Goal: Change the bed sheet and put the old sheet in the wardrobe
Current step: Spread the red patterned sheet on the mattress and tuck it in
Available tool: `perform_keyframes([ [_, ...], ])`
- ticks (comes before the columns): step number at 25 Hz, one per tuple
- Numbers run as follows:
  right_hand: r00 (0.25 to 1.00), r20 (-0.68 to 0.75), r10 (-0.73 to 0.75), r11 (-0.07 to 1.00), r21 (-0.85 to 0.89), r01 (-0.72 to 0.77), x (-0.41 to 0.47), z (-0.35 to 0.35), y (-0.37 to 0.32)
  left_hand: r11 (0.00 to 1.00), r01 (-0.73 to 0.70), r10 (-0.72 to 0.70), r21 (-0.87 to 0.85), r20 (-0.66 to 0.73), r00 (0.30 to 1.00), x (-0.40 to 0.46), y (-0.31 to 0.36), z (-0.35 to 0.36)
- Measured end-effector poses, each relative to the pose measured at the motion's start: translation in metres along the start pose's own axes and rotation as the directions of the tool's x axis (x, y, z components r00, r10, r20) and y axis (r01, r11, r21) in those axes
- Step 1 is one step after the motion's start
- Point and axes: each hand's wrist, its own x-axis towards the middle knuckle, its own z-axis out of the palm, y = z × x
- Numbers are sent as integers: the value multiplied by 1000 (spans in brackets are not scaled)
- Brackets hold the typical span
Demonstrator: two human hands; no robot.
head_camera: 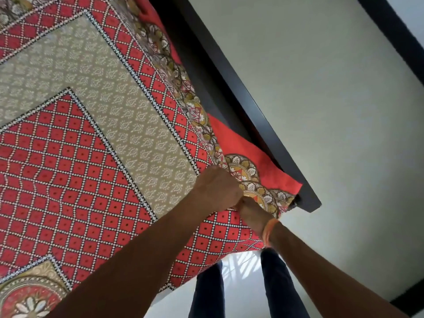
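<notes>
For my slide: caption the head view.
Both hands, left and right, grip the patterned sheet at the bed's corner.

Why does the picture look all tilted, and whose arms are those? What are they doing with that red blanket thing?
A person wears a camera on their head, so you see what they see, looking down. The arms are theirs. The red patterned cotton bed sheet lies spread over a bed with a dark wooden frame. At the bed's corner, the left hand and the right hand, with an orange thread wristband, both grip the sheet's edge. Below are their legs in dark trousers on a pale floor.
</notes>
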Motion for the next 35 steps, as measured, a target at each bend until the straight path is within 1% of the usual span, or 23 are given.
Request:
perform_keyframes([
  [4, 999, 29, -21, 948, 319, 10, -2, 8, 11, 997, 72, -74, 28, 96, 993, 11, 7, -2],
  [6, 999, 23, -24, 898, 440, 12, -3, -3, 20, 993, 56, -64, 108, 66, 996, 12, 20, 0],
  [7, 1000, -7, -15, 858, 513, 16, -4, -10, 32, 991, 59, -61, 120, 11, 998, 6, 31, 7],
  [8, 997, -79, 27, 810, 586, 25, -8, -16, 44, 992, 69, -63, 102, -57, 996, -2, 45, 20],
  [9, 969, -208, 137, 799, 601, 16, -15, -20, 58, 994, 80, -70, 73, -127, 989, -12, 59, 37],
  [10, 896, -356, 267, 830, 557, -26, -18, -24, 81, 994, 97, -85, 49, -210, 974, -23, 72, 55],
  [11, 805, -474, 357, 873, 477, -106, -25, -26, 98, 992, 123, -119, -5, -295, 948, -36, 85, 75],
  [12, 737, -532, 417, 880, 439, -181, -30, -27, 110, 986, 148, -167, -79, -380, 910, -48, 99, 93],
  [13, 740, -504, 445, 867, 450, -215, -34, -26, 113, 972, 174, -227, -156, -446, 866, -61, 113, 110],
  [14, 774, -442, 453, 850, 476, -226, -33, -25, 120, 946, 218, -311, -239, -493, 813, -73, 131, 122],
  [15, 792, -406, 456, 853, 452, -260, -24, -25, 130, 885, 278, -443, -375, -488, 752, -82, 150, 134],
  [16, 811, -392, 434, 883, 364, -297, -10, -27, 145, 739, 347, -625, -577, -397, 672, -87, 168, 143],
  [17, 830, -410, 378, 921, 261, -291, 12, -30, 173, 449, 372, -800, -812, -180, 573, -89, 183, 146],
  [18, 852, -403, 335, 941, 196, -277, 30, -32, 193, -1, 307, -866, -952, 154, 475, -88, 194, 143],
  [19, 850, -408, 335, 941, 184, -282, 33, -34, 196, -451, 160, -776, -878, 474, 415, -86, 200, 139],
  [20, 847, -418, 327, 944, 175, -279, 21, -35, 186, -741, 17, -599, -671, 672, 435, -83, 202, 137],
  [21, 834, -460, 304, 952, 182, -246, -3, -41, 162, -861, -99, -474, -498, 719, 507, -78, 200, 134],
  [23, 794, -540, 281, 955, 240, -176, -42, -53, 123, -890, -250, -451, -381, 665, 595, -63, 194, 127],
  [25, 779, -572, 258, 948, 304, -91, -65, -64, 116, -885, -316, -466, -343, 643, 607, -47, 192, 118],
  [27, 810, -520, 272, 915, 402, -49, -82, -63, 117, -894, -247, -446, -375, 680, 582, -38, 197, 119],
  [29, 853, -401, 334, 839, 538, -76, -83, -57, 123, -895, -182, -433, -407, 700, 567, -42, 201, 129],
  [32, 919, -204, 338, 634, 771, -62, -78, -64, 113, -878, -131, -450, -460, 704, 550, -51, 203, 139],
  [35, 941, -168, 294, 490, 872, 2, -56, -79, 88, -854, -95, -487, -511, 723, 490, -43, 198, 149],
])
